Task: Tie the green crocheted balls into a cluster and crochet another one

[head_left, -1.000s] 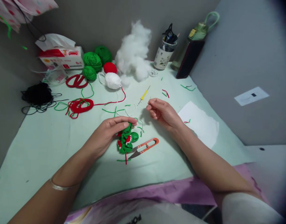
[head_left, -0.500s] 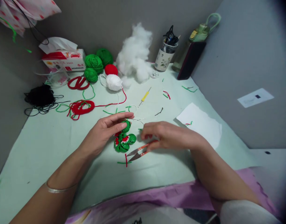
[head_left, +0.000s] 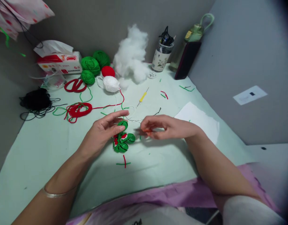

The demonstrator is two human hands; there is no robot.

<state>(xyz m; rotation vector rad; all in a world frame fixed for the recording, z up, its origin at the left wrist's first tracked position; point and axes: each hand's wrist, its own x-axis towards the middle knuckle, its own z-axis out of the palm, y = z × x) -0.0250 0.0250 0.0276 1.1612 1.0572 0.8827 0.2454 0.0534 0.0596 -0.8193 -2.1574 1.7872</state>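
Observation:
My left hand (head_left: 103, 129) pinches the top of a green crocheted piece (head_left: 121, 146) with red and white parts and several rounded lobes. A green yarn end (head_left: 122, 107) rises beside the fingers. To the right, my right hand (head_left: 166, 126) is closed around orange-handled thread snips (head_left: 147, 132); their blades are blurred and mostly hidden. A thin needle-like piece with white thread (head_left: 134, 120) lies between the hands. Below the crocheted piece, a red yarn scrap (head_left: 124, 162) crosses a green yarn scrap (head_left: 119, 164).
Behind stand a tissue box (head_left: 61, 64), green yarn balls (head_left: 90, 65), white stuffing (head_left: 132, 54), a pen jar (head_left: 161, 57) and a bottle (head_left: 195, 32). A yellow crochet hook (head_left: 142, 97), red scissors (head_left: 75, 85), black yarn (head_left: 36, 98) and white paper (head_left: 200, 120) lie around.
My right hand has lifted the snips away from the red and green scraps, up beside the crocheted piece. The left hand keeps its hold. The whole view has shifted slightly.

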